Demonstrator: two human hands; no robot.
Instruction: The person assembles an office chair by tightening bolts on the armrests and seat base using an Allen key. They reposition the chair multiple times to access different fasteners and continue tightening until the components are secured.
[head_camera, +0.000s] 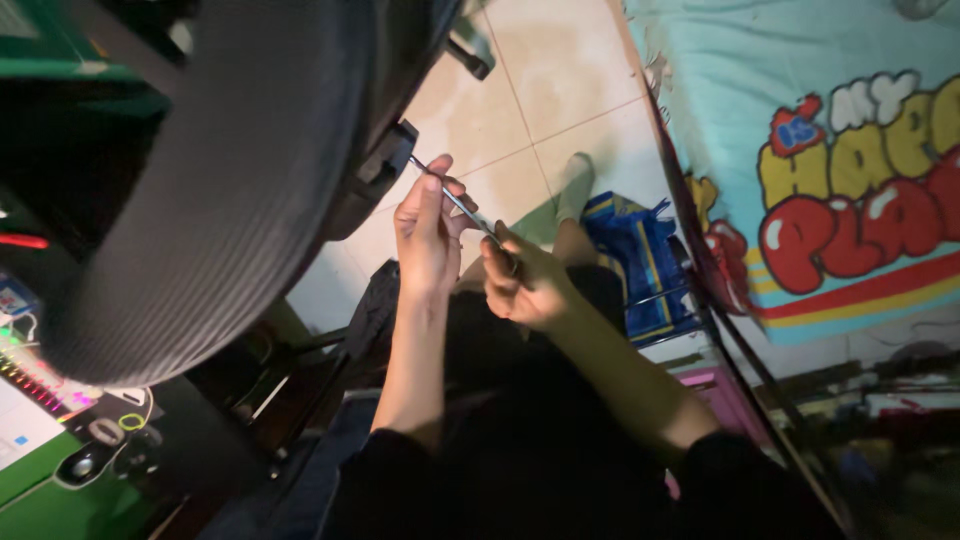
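Together, both hands, left hand (428, 232) and right hand (525, 285), pinching a thin metal rod (455, 200).

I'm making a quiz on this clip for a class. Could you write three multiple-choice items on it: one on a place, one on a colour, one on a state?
1. Where does the thin tool point?
A. at the chair's underside
B. at the bed
C. at the keyboard

2. What is the bed sheet's main colour?
A. orange
B. light teal
C. black

3. How is the tool held?
A. lying on the floor
B. by one hand
C. by both hands

Answers: 1 A, its tip meets the chair base. 2 B, the ground is teal. 3 C, the left hand and right hand both pinch it.
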